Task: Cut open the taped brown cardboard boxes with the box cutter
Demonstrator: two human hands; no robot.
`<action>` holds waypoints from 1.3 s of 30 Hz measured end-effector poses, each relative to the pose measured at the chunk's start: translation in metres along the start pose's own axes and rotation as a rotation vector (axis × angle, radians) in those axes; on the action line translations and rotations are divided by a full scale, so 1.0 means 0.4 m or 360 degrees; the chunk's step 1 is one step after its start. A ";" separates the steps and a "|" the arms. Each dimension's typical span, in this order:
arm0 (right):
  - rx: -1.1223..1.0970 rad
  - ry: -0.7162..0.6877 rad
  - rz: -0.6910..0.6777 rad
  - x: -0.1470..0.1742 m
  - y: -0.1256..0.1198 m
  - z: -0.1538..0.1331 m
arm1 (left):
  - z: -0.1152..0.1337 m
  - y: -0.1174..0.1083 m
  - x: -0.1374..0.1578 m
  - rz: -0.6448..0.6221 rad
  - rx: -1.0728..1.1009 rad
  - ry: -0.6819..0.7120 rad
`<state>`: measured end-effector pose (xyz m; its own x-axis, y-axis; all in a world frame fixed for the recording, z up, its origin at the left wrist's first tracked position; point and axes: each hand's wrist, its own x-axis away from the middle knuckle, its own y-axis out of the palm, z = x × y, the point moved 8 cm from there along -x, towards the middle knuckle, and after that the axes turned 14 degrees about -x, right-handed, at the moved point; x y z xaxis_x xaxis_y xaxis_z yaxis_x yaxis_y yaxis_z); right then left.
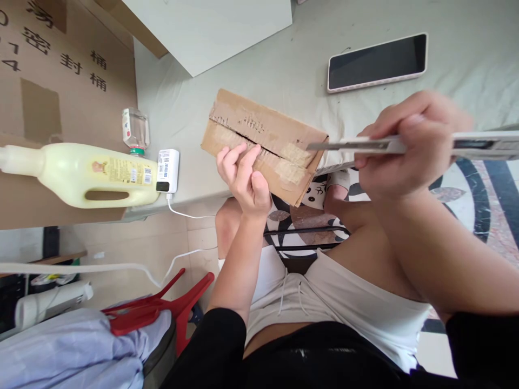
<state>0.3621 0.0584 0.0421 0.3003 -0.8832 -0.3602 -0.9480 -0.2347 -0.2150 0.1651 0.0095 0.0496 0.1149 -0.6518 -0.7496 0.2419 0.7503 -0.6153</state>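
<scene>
A small brown cardboard box point(279, 127) is tilted in front of me, a dark open slit running along its taped middle seam. Torn, rough patches mark the cardboard on both sides of that slit. My left hand point(245, 178) holds the box from its near side, fingertips pressed beside the seam. A white utility knife point(387, 145) is gripped in my right hand point(409, 143), slightly blurred. Its extended blade points left and overlaps the box's right end; whether it touches the cardboard I cannot tell.
A phone point(377, 62) lies on the covered table point(259, 59), near a white panel point(219, 27). To the left are a clear bottle point(135, 129), a white power bank point(167, 170) with a cable, a yellow jug point(97, 173) and a large carton point(81, 32). Below stands a red stool point(182, 302).
</scene>
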 end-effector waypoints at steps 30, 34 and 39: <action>0.0709 0.0435 -0.0377 -0.051 0.018 0.203 | 0.001 -0.008 -0.064 -0.0675 0.0012 -0.0085; 0.0842 0.0596 -0.0389 -0.052 0.018 0.201 | 0.007 -0.016 -0.073 -0.0594 -0.0024 -0.0128; 0.0846 0.0555 -0.0299 -0.056 0.003 0.199 | -0.021 -0.023 -0.061 -0.0499 -0.0048 -0.0147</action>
<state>0.3625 0.1102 -0.0225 0.3191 -0.9475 0.0227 -0.6748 -0.2439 -0.6965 0.1522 0.0195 0.0716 0.1269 -0.8577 -0.4982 0.2510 0.5137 -0.8204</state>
